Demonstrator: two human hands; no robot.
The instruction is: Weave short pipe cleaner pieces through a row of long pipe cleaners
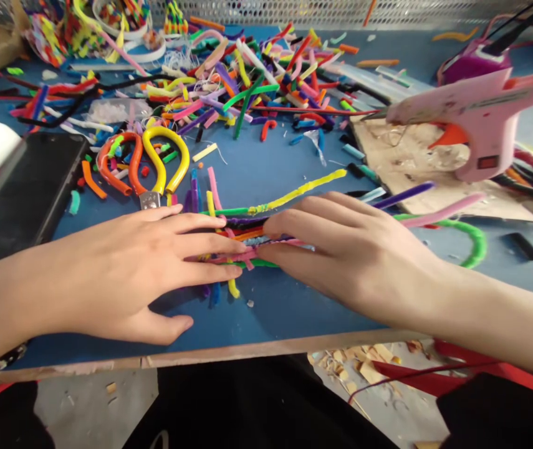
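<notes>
Chenille strip: multicoloured fuzzy chenille-strand strip [246,236], lying on the matt blue tabletop [289,315] near its front edge, between and partly under the person's hands.
Left hand: the person's left hand [139,262] is open and palm down, fingers spread across the strip, thumb held out to the side.
Right hand: the person's right hand [364,255] is bent, fingertips and thumb drawn in on the strands; how firm that pinch is cannot be told.
Good handling: the spread fingers would best serve as a light, even weight, so the lengthwise strands stay side by side while the right fingertips part or straighten them; pressing hard would probably crush the nap.
Likely trouble: fuzz tends to catch on fuzz, so strands are best moved singly, with the short yellow cross-strand [233,287] kept square.
Loose ends: a bumpy yellow fuzzy strand [308,187] slants up and away; a soft green fuzzy strand [476,243] curls into a hook beyond the right wrist.
Hard things: cutters with rounded orange and yellow coated handles [156,163], just beyond the left fingers; a smooth pink plastic glue gun [472,109] above glue-smeared tan cardboard [373,143].
Backdrop: a tangled heap of short, bright chenille offcuts [242,87].
</notes>
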